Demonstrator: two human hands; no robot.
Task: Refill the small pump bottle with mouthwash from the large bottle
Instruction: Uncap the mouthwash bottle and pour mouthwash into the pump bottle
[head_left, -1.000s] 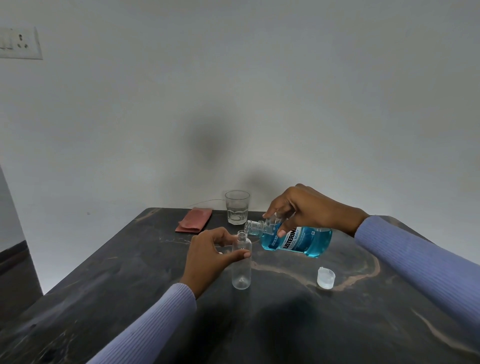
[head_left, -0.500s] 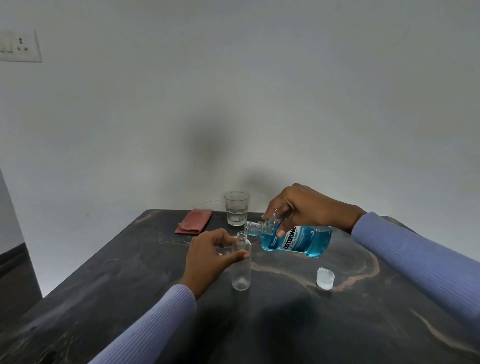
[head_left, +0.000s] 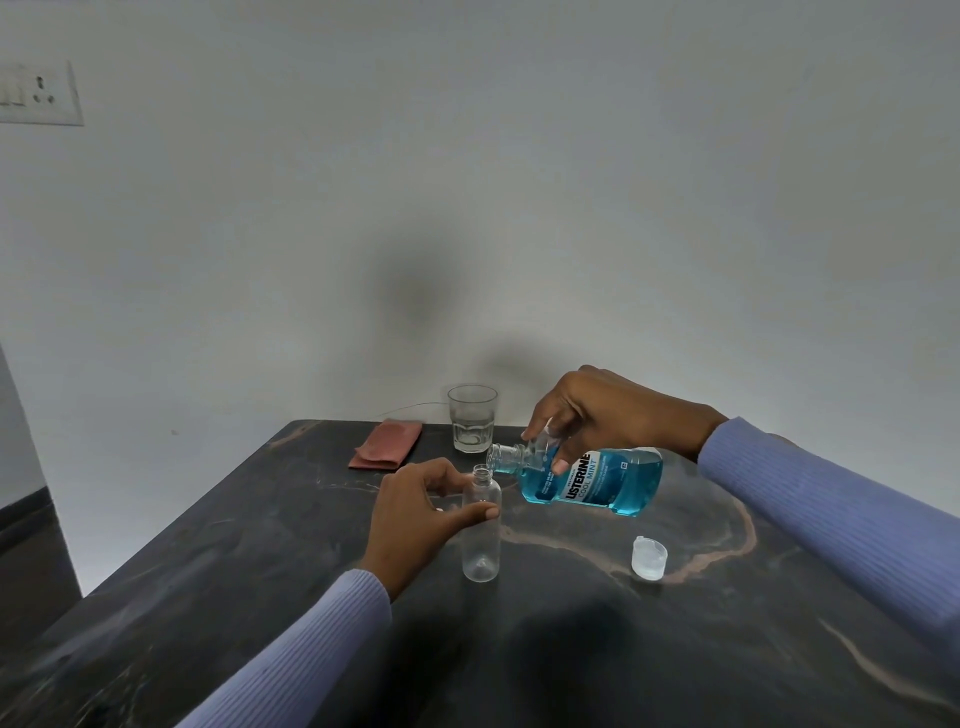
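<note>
While left hand (head_left: 415, 512) grips small bottle (head_left: 482, 525) upright, right hand (head_left: 613, 410) clasps tipped mouthwash btl (head_left: 597, 480)

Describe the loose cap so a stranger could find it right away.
On the dark table, look right of the small bottle and below the tilted blue bottle. The cap lies alone there: small, whitish, translucent, and touched by neither hand.

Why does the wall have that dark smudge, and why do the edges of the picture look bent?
Head view: the smudge is a soft shadow on the pale grey wall above the clear drinking glass, probably cast by the person. The wide-angle lens bends the edges, so the white switch plate looks skewed. The dark marble tabletop shows a dull sheen. The tilted blue mouthwash bottle looks sharp.
</note>
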